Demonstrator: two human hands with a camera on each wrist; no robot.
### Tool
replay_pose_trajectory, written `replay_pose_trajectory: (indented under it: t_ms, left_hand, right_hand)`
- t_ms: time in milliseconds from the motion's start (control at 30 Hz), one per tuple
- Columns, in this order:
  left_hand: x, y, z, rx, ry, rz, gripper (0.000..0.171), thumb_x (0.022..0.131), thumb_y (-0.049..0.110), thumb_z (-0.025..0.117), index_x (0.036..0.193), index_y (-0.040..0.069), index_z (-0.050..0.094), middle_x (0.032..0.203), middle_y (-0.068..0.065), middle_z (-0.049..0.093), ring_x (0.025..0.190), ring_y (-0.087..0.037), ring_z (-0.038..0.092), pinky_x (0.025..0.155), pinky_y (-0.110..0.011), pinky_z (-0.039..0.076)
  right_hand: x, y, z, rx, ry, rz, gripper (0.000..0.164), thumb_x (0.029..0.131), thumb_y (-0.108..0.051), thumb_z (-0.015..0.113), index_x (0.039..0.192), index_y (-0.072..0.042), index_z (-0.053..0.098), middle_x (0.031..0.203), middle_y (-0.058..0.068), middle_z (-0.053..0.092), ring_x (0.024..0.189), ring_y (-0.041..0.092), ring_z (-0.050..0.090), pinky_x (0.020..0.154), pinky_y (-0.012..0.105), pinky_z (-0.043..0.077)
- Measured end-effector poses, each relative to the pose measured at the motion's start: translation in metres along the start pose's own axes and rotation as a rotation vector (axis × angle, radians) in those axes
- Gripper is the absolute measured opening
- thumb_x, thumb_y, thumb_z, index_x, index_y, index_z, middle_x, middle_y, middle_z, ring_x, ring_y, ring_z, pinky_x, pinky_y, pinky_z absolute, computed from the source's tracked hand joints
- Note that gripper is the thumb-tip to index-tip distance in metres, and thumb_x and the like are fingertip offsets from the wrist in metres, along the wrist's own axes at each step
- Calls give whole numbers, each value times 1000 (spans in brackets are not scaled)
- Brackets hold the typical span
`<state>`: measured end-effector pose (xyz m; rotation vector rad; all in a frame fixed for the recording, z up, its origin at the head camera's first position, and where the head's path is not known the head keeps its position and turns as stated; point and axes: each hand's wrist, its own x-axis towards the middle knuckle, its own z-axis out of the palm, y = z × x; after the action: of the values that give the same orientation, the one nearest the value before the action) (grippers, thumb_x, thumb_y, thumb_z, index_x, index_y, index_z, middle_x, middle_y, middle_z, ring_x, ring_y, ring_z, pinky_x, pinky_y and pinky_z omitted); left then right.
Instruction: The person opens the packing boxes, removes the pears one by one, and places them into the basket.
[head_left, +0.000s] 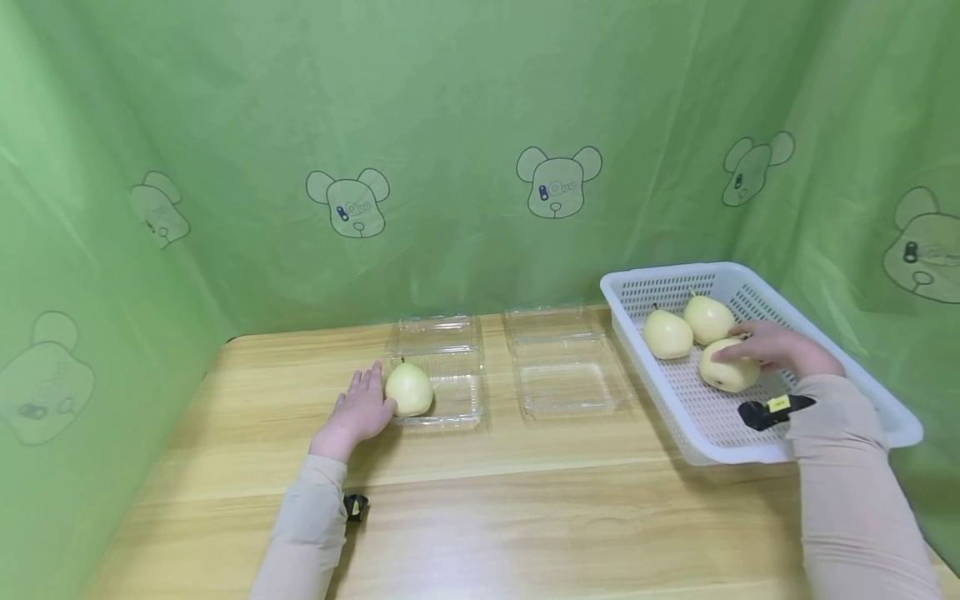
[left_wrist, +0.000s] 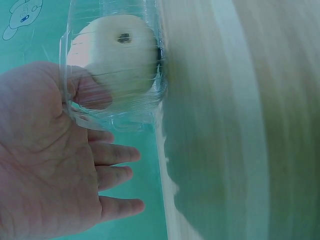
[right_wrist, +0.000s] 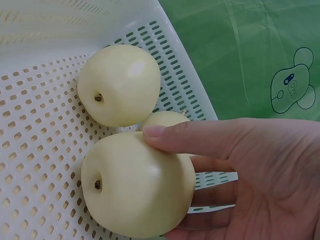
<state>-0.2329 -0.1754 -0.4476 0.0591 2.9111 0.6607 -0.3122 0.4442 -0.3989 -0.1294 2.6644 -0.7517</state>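
Note:
My right hand grips a pale yellow pear inside the white basket; in the right wrist view the thumb lies over the pear and the fingers curl behind it. Two more pears, one at the left and one behind, sit beside it. My left hand rests at the left side of a clear plastic clamshell box, its fingers straight. One pear stands in that box, at its left end. In the left wrist view the thumb shows behind the box's clear wall.
A second clear clamshell box, lid laid back, stands between the first box and the basket. All rest on a wooden table. Green curtains with printed bear heads enclose the back and sides.

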Motion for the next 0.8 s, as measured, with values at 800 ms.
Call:
replay_pose_trajectory:
  t_ms: [800]
  left_hand:
    - [1, 0, 0, -5, -7, -3, 75, 96, 28, 39, 155, -1, 2, 163, -22, 8, 151, -42, 4, 119, -66, 9]
  right_hand:
    - [-5, -10, -4, -11, 110, 54, 97, 90, -42, 64, 142, 23, 15, 140, 48, 23, 119, 60, 42, 95, 62, 47]
